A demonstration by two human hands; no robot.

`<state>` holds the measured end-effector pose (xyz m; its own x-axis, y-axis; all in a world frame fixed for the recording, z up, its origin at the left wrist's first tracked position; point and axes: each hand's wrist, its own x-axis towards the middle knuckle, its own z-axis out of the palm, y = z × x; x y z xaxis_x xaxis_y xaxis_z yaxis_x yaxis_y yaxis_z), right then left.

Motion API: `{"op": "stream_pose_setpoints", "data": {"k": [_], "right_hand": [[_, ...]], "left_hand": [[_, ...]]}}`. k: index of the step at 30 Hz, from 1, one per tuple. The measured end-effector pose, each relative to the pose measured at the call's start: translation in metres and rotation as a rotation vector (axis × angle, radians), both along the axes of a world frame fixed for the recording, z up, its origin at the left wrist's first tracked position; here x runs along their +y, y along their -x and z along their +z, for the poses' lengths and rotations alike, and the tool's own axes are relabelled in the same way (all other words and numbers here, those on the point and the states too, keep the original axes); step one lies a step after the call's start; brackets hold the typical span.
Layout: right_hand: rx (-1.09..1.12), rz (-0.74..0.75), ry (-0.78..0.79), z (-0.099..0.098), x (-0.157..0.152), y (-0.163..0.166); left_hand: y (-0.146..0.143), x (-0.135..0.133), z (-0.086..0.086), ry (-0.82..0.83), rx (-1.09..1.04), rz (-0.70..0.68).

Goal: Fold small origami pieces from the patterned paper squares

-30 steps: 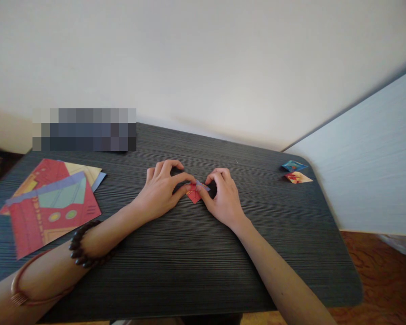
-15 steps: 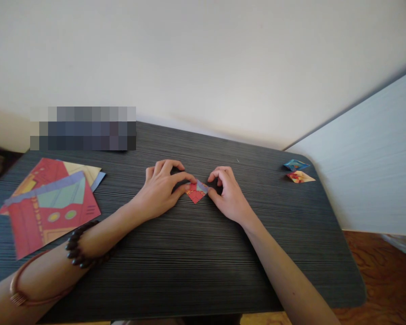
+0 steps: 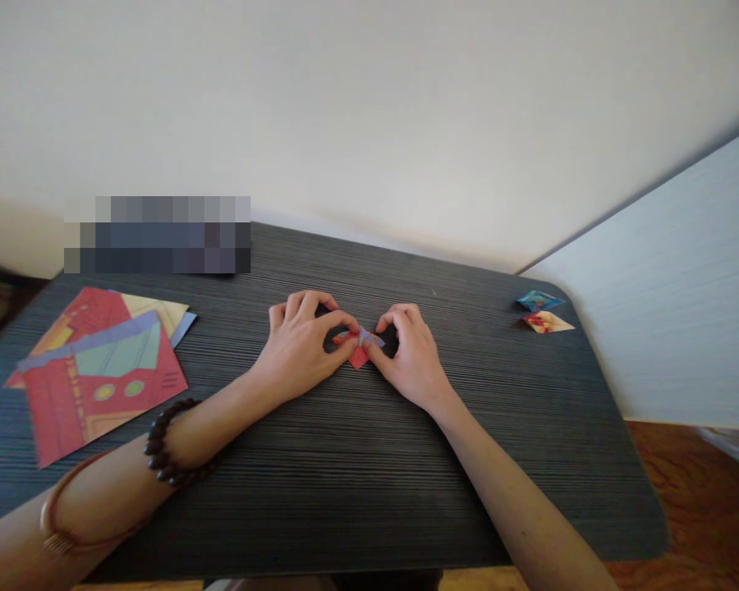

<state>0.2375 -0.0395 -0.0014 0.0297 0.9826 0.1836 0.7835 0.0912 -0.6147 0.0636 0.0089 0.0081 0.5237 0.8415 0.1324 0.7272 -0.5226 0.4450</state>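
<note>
A small red and blue folded paper piece (image 3: 358, 348) lies on the dark striped table (image 3: 357, 476), near its middle. My left hand (image 3: 300, 345) pinches the piece's left side with thumb and forefinger. Pinching its right side, my right hand (image 3: 406, 355) has its fingers curled over it. Much of the paper is hidden under the fingers. A dark bead bracelet and a thin red bangle sit on my left forearm.
A stack of coloured patterned paper sheets (image 3: 98, 369) lies at the left of the table. Two small folded paper shapes, one blue (image 3: 538, 300) and one yellow-red (image 3: 547, 322), rest at the far right corner. A pale panel (image 3: 671, 287) stands right of the table; wall behind.
My right hand opened outward half a second ago, exposing more of the paper, then closed back in on it. My left hand stayed on the piece.
</note>
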Motion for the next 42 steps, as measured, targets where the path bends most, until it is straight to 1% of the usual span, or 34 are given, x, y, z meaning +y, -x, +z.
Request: {"op": "stream_pose_setpoints", "data": {"k": [8,12,18,23,29,36,42], "right_hand": [[0.086,0.043,0.029,0.002,0.001,-0.008],[0.085,0.051,0.031,0.002,0.0,-0.009],[-0.061,-0.067,-0.035,-0.001,-0.001,0.006],[-0.083,-0.106,-0.037,-0.003,-0.001,0.009],[-0.016,-0.07,0.002,0.0,-0.001,0.003],[0.075,0.013,0.071,0.002,0.0,-0.006],[0.105,0.054,0.053,0.001,0.001,-0.011]], "left_hand": [[0.0,0.003,-0.001,0.041,0.006,-0.005],[0.001,0.004,0.0,0.056,0.016,-0.007],[0.0,0.005,-0.003,0.061,0.009,0.017],[0.001,0.005,-0.003,0.076,0.006,0.007],[0.005,0.009,-0.002,0.09,0.013,-0.018],[0.008,0.012,-0.002,0.122,0.022,-0.055],[0.011,0.012,-0.002,0.12,0.026,-0.076]]}}
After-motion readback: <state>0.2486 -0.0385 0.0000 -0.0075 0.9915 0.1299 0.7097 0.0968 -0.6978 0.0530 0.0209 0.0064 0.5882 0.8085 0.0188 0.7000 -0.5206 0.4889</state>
